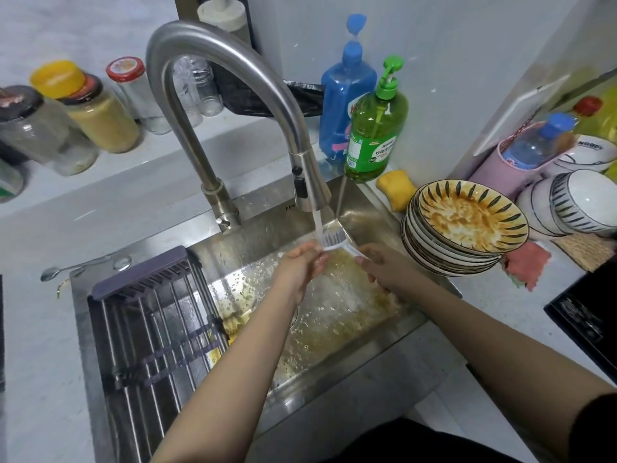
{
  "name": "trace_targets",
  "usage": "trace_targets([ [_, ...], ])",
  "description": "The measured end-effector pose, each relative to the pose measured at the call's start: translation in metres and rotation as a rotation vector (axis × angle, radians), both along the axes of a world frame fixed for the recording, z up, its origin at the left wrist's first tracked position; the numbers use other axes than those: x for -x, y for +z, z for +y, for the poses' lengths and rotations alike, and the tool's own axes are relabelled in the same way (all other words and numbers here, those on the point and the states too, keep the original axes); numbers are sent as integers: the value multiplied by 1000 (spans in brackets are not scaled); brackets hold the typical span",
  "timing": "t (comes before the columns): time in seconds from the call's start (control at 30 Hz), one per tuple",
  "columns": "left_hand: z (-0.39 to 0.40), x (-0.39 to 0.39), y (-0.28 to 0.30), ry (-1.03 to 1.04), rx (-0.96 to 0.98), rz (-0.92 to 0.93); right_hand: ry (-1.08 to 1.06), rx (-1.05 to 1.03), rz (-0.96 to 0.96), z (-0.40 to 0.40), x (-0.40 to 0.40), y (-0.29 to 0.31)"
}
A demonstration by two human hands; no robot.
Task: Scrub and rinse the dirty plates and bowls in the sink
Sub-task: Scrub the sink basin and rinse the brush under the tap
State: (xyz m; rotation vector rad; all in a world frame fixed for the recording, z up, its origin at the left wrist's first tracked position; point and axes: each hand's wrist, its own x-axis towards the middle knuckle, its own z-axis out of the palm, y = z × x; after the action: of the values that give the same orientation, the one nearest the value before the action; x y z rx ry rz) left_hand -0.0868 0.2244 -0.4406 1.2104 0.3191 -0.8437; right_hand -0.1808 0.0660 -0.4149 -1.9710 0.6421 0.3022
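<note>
A white dish brush (334, 240) is under the running water from the steel faucet (310, 192). My right hand (384, 265) grips its handle, and my left hand (300, 262) touches the brush head with bent fingers. Both hands hover over the steel sink (334, 329), whose bottom shows yellow greasy residue. A stack of dirty patterned plates (467, 228) stands on the counter at the sink's right edge; the top one is smeared with orange sauce. White bowls (567, 205) lie tipped behind the plates.
A dark drying rack (150, 329) spans the sink's left half. Green (374, 128) and blue (344, 105) soap bottles and a yellow sponge (397, 188) stand behind the sink. Jars (100, 115) line the back left ledge. A spoon (66, 267) lies left; pink cloths (527, 265) right.
</note>
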Motion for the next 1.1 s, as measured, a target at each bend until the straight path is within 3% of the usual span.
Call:
trace_targets([
  [0.27, 7, -7, -3, 4, -64, -24, 117, 207, -45, -1, -9, -1],
  [0.53, 12, -12, 1, -34, -21, -33, 132, 281, -18, -1, -22, -7],
  [0.83, 16, -8, -8, -136, -99, -28, 122, 367, -6, -8, -8, -6],
  [1.1, 16, -3, -6, -81, -25, 58, 177, 532, -39, -11, 2, -3],
])
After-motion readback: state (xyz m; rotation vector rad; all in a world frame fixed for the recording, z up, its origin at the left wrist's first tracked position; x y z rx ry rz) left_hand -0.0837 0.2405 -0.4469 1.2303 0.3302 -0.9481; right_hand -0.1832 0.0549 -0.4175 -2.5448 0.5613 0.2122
